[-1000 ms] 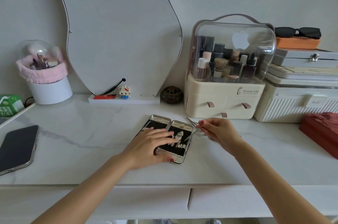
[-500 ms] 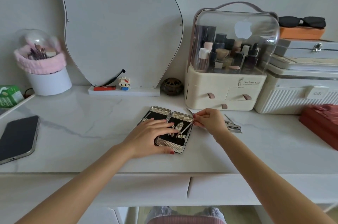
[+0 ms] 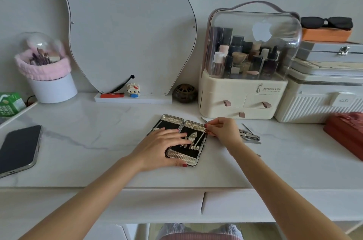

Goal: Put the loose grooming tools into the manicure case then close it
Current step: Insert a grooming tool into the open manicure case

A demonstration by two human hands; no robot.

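The manicure case point(image 3: 181, 158) lies open flat on the white marble desk, silver-rimmed with black lining and metal tool loops. My left hand point(image 3: 161, 146) rests flat across it, fingers stretched over the hinge onto the right half. My right hand point(image 3: 223, 130) pinches a thin metal tool point(image 3: 199, 138) whose lower end lies over the right half of the case. A pile of loose metal grooming tools point(image 3: 249, 135) lies on the desk just right of my right hand.
A cream cosmetics organiser point(image 3: 243, 100) with a clear dome stands right behind the case. White boxes point(image 3: 322, 100) and a red box point(image 3: 345, 131) are at the right. A mirror point(image 3: 129, 29), brush pot point(image 3: 50, 82) and phone point(image 3: 18, 149) are to the left.
My right hand has carried the thin tool from beside the case down over its right half. My left hand has stayed flat on the case. The camera tilted down slightly.
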